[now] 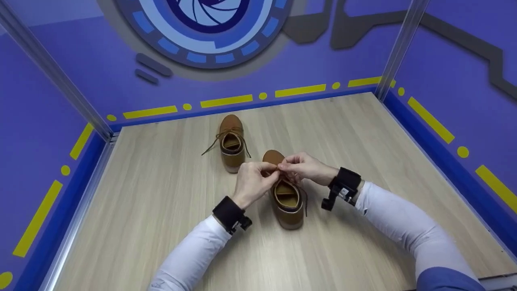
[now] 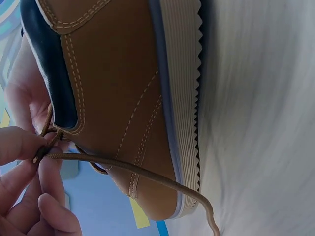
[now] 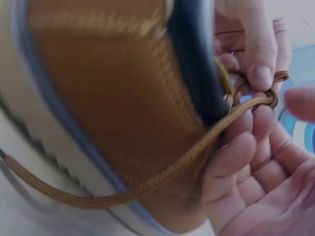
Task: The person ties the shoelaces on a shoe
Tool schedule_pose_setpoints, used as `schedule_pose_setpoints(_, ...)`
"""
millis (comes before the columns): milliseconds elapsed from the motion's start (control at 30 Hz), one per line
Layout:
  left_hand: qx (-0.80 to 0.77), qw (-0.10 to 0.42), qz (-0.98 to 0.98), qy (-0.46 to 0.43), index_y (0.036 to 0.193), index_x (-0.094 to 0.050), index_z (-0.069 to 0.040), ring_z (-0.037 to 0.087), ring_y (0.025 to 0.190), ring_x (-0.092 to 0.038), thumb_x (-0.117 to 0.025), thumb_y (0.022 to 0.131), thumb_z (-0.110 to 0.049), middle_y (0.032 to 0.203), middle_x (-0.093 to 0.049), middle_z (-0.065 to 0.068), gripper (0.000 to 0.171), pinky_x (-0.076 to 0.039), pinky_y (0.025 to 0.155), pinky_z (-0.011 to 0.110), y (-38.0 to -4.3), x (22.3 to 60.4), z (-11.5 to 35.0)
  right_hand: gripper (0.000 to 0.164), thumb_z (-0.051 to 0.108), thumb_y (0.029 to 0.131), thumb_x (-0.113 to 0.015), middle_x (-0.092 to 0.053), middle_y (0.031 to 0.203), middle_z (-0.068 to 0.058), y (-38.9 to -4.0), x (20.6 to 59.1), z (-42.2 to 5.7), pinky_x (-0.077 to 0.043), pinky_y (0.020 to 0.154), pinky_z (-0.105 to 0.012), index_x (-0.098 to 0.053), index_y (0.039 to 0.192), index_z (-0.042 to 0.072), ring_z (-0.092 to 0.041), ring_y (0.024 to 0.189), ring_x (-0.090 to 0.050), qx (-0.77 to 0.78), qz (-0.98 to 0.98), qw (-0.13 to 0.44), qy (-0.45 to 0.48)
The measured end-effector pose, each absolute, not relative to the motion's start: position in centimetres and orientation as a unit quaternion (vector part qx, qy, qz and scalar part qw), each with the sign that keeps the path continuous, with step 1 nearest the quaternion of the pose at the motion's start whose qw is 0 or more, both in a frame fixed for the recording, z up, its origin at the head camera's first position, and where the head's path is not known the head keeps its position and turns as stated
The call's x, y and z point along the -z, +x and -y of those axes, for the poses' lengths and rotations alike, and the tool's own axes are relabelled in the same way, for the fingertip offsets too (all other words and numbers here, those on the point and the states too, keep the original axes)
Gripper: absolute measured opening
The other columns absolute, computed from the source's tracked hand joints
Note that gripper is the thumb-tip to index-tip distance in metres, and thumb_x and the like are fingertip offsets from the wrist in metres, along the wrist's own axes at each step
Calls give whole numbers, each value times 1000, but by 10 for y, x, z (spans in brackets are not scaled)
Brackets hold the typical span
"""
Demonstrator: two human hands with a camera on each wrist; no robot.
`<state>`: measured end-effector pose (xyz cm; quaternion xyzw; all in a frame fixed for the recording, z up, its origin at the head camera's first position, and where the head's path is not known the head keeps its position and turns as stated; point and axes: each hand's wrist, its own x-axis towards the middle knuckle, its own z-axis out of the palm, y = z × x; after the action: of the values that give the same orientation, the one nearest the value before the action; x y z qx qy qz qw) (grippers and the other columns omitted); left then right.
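A brown lace-up shoe (image 1: 290, 218) stands on the wooden table, toe pointing away, with both hands at its laces. My left hand (image 1: 253, 182) pinches a brown shoelace (image 2: 128, 169) between thumb and fingers, just above the shoe's tongue. From the other side my right hand (image 1: 310, 167) meets it, its fingertips holding a small lace loop (image 3: 269, 100) close to the left thumb. One lace end (image 3: 98, 200) hangs down over the shoe's side. The knot itself is partly hidden behind the fingers.
The matching brown shoe (image 1: 233, 159) stands farther back to the left, its loose laces spread to both sides. Blue-purple panels (image 1: 226, 87) with yellow marks border the wooden table (image 1: 161, 194) at the back and sides. Black camera straps (image 1: 228, 212) sit on both wrists.
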<state>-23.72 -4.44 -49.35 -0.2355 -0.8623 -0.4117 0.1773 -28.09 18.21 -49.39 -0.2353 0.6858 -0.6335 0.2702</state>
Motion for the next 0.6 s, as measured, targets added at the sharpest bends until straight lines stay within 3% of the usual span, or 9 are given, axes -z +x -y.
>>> schedule_pose_setpoints(133, 413, 179, 861, -238, 96, -87, -18, 6, 70, -72, -82, 89, -21, 87, -81, -7, 8, -55, 61, 22, -237, 493, 44, 19, 23, 105, -69, -59, 73, -1, -282, 494, -183, -41, 53, -19, -71, 105, 4, -10, 62, -50, 648, -662, 311, -213)
schedule_pose_setpoints(300, 429, 185, 851, -240, 94, -86, -16, 8, 68, -72, -82, 90, -19, 86, -81, -6, 6, -55, 61, 23, -238, 495, 46, 14, 23, 104, -69, -62, 78, -1, -281, 492, -185, -45, 57, -20, -70, 101, 9, -11, 67, -57, 673, -653, 297, -180)
schedule_pose_setpoints(433, 442, 185, 846, -234, 92, -86, -16, 5, 67, -71, -82, 89, -17, 84, -80, -7, 5, -55, 60, 22, -238, 495, 46, 15, 18, 103, -70, -69, 85, -4, -280, 490, -186, -50, 59, -21, -69, 101, 3, -13, 71, -67, 696, -646, 268, -161)
schedule_pose_setpoints(600, 453, 170, 844, -230, 95, -86, -16, 2, 69, -70, -81, 89, -16, 84, -80, -8, 7, -55, 61, 21, -239, 494, 44, 32, 13, 101, -73, -75, 95, -6, -277, 489, -185, -55, 65, -22, -67, 124, -9, -16, 79, -73, 710, -626, 263, -189)
